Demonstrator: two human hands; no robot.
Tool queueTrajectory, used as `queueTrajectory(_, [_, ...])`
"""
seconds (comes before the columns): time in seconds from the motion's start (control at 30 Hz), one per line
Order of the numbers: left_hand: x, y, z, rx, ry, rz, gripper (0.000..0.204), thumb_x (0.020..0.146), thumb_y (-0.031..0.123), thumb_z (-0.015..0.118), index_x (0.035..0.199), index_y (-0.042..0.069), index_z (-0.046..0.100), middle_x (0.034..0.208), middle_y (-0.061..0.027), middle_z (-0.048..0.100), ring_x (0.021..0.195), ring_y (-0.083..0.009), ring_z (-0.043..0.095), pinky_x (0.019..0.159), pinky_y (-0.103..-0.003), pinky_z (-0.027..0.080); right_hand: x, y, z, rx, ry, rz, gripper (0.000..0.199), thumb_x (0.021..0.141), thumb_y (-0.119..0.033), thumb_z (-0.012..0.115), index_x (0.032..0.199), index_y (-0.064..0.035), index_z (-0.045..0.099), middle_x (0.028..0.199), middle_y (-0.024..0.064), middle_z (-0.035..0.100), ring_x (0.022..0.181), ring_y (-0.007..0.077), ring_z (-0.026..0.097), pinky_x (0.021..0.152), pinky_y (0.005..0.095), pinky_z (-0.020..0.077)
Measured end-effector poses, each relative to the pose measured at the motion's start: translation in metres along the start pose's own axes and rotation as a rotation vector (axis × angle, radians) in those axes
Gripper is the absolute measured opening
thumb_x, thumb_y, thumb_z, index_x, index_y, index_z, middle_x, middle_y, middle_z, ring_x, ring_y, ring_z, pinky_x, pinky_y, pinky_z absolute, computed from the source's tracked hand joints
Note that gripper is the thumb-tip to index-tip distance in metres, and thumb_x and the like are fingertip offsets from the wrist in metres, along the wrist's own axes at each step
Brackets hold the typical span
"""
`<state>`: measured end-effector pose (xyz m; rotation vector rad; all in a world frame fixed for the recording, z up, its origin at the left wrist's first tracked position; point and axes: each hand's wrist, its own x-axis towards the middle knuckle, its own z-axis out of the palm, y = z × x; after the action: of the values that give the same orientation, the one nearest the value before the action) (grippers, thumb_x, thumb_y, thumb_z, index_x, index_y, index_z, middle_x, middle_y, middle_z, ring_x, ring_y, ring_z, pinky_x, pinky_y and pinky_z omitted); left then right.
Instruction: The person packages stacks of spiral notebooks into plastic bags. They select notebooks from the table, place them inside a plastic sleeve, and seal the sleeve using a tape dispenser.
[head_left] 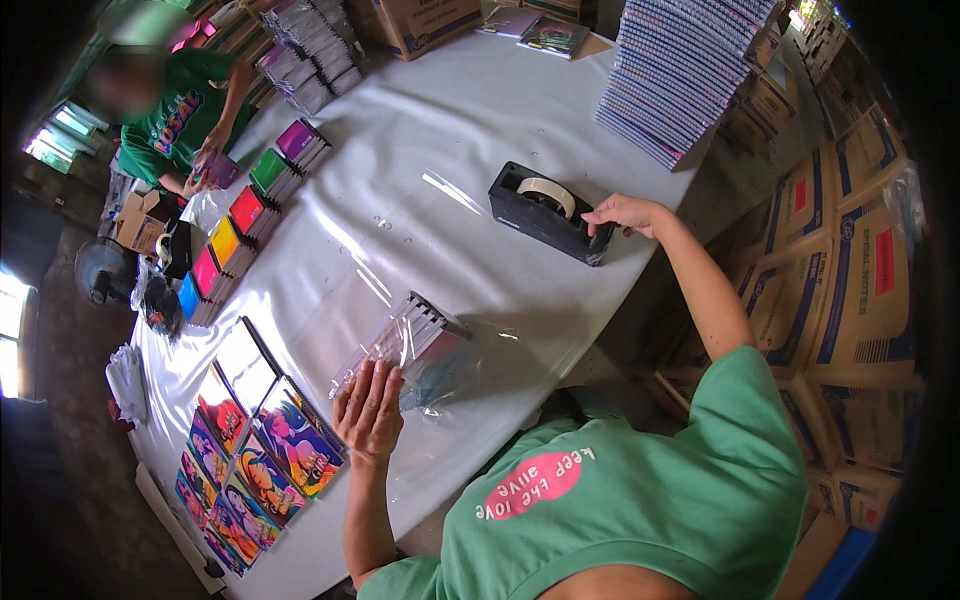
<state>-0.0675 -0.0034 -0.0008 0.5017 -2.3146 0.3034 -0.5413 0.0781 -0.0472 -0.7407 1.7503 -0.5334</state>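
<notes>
On the near part of the table, a stack of spiral notebooks [422,318] lies inside a loose clear plastic bag [440,378]. My left hand [370,408] rests on the bag's left end, fingers stretched out and flat against the film. Farther right stands a black tape dispenser [520,215] with a roll of tape [547,195] in it. At its near right end, where the cutter is, my right hand [628,215] pinches with thumb and fingers. Whatever is between those fingertips is too small to make out.
Colourful-covered notebooks [265,445] lie in rows at left. Small coloured notebook stacks [250,208] form a line beyond. A tall pile of spiral notebooks [680,80] stands back right. Cartons [830,270] line the right side. A co-worker in green [185,110] handles a purple item [220,172].
</notes>
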Motion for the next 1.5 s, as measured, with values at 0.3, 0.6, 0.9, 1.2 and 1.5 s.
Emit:
queueTrajectory(0.3, [-0.002,0.003,0.001,-0.010,0.017,-0.025,0.014,0.078,0.007,0.069,0.092,0.009,0.071,0.098,-0.0089,0.069,0.096,-0.0257,0.065,0.083,-0.034,0.050,-0.028,0.089,0.008,0.254,0.067,-0.159,0.016,0.083,-0.014,0.063,0.091,-0.0012,0.068,0.114,0.0031,0.060,0.108,0.0208,0.053,0.090,0.0405,0.0455])
queueTrajectory(0.6, [-0.017,0.006,0.012,-0.083,0.184,-0.173,0.026,0.061,0.005,0.083,0.079,0.006,0.064,0.076,-0.0021,0.056,0.070,-0.0164,0.061,0.068,-0.031,0.057,-0.094,-0.028,0.135,0.159,0.736,-0.754,0.018,0.089,-0.016,0.059,0.090,-0.0013,0.069,0.070,0.0051,0.063,0.057,0.0079,0.052,0.054,0.0232,0.0435])
queueTrajectory(0.9, [-0.022,0.001,0.012,-0.278,0.205,-0.210,0.028,0.068,0.005,0.074,0.095,0.006,0.066,0.080,-0.0057,0.063,0.072,-0.0189,0.061,0.075,-0.033,0.056,-0.120,-0.137,0.291,0.541,-0.108,-0.537,0.039,0.089,-0.036,0.061,0.071,-0.0017,0.069,0.050,0.0007,0.055,0.044,0.0047,0.047,0.042,0.0212,0.0362])
queueTrajectory(1.2, [0.026,0.004,-0.037,-0.239,-0.474,-0.352,0.086,0.055,0.025,0.075,0.135,0.021,0.043,0.110,-0.0131,0.048,0.100,-0.0331,0.052,0.087,-0.045,0.039,-0.070,-0.091,0.315,0.399,0.230,-0.529,0.037,0.081,-0.037,0.069,0.066,-0.0033,0.067,0.048,0.0005,0.053,0.046,0.0042,0.048,0.043,0.0246,0.0365])
queueTrajectory(1.5, [0.107,-0.006,-0.019,-0.337,-0.762,-0.397,0.106,0.061,0.024,0.079,0.146,0.020,0.016,0.108,-0.0141,0.059,0.101,-0.0305,0.058,0.092,-0.043,0.039,-0.045,-0.035,0.361,0.258,-0.811,-0.376,0.050,0.076,-0.036,0.075,0.115,-0.0109,0.058,0.104,0.0024,0.061,0.093,0.0122,0.056,0.081,0.0280,0.0467])
